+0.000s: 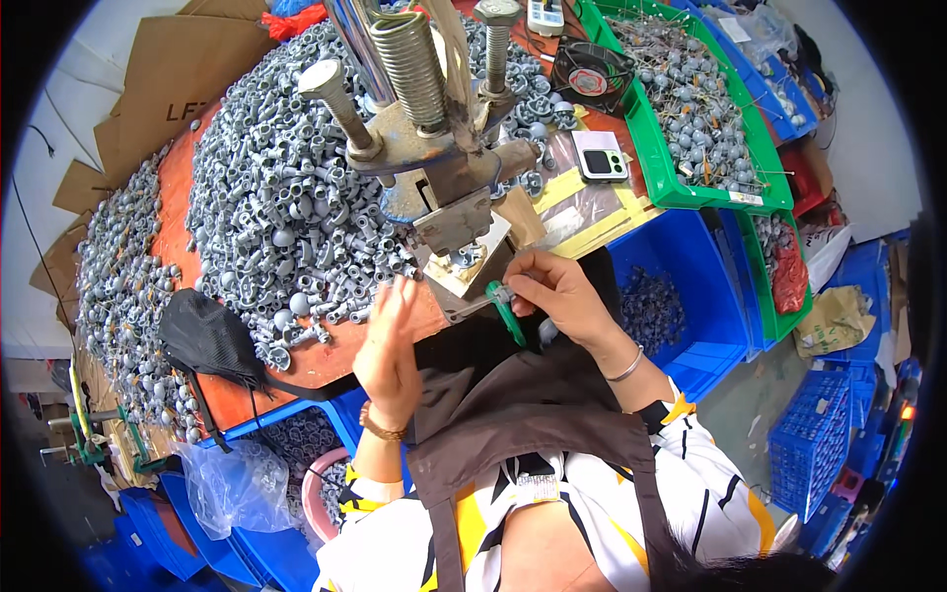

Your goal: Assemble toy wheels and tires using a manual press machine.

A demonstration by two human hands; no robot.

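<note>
Looks to me like a part-handling step: the right hand (557, 296) has its fingers pinching a grey part (504, 295) at a green piece (509, 321), just before the press (434, 168), the left hand (388, 350) stretches open, seemingly empty, near the heap (286, 192), and the next move calls for a steady pinch.

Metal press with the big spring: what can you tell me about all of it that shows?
The press looks like worn, partly blue-grey metal. A thick coil spring stands between two hex-headed bolts; a flat plate faces the person. The press rises near the edge of the orange-red table, with its top cut off by the picture. Grey parts crowd around its left side. The left hand and right hand, close in front, seem not to touch it.
</note>
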